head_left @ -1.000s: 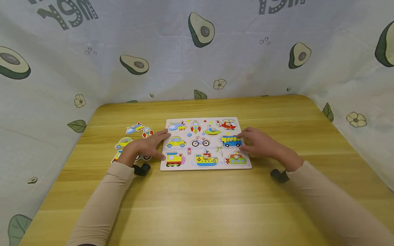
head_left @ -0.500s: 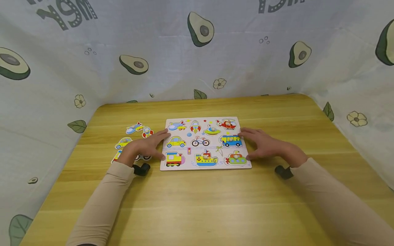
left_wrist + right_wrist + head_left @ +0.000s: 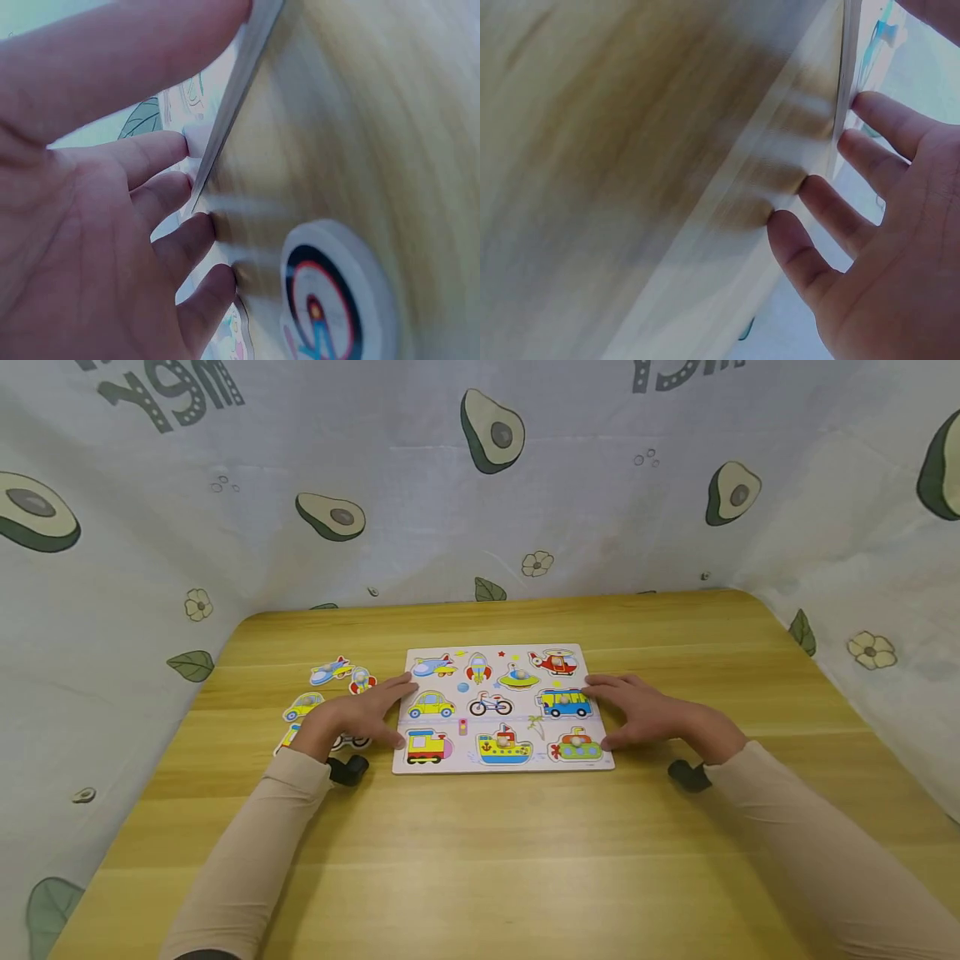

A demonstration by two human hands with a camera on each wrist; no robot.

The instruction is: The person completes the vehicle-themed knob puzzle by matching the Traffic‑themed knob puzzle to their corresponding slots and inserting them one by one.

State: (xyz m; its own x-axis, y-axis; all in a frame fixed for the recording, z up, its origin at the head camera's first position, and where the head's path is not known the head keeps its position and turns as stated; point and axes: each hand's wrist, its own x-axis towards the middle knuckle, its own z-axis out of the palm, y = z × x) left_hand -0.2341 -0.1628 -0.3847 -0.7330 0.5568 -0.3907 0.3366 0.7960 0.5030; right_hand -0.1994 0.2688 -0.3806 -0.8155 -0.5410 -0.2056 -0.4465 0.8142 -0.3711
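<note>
A white puzzle board (image 3: 517, 765) with pictures of vehicles lies flat on the table, between both hands. My left hand (image 3: 362, 717) touches its left edge, thumb and fingers spread. In the left wrist view the fingers (image 3: 180, 247) are extended, some at the board and some at the tabletop. My right hand (image 3: 647, 710) touches the right edge with thumb and fingers apart. Knobbed pieces sit in the board, among them a helicopter (image 3: 555, 662), a bus (image 3: 562, 702) and a submarine (image 3: 576, 745). The bicycle (image 3: 491, 704) and the yellow car (image 3: 431, 704) on the board show no knob.
Left of the board lie loose pieces: a plane (image 3: 331, 671), a rocket (image 3: 362, 680), a car (image 3: 303, 705) and others partly hidden by the left hand. The wooden table (image 3: 495, 860) meets a printed cloth (image 3: 420, 527) at its back and sides.
My right hand has moved from beside the bus to the board's right edge, its thumb lower and its fingers wider apart. The left hand and the board stay in place.
</note>
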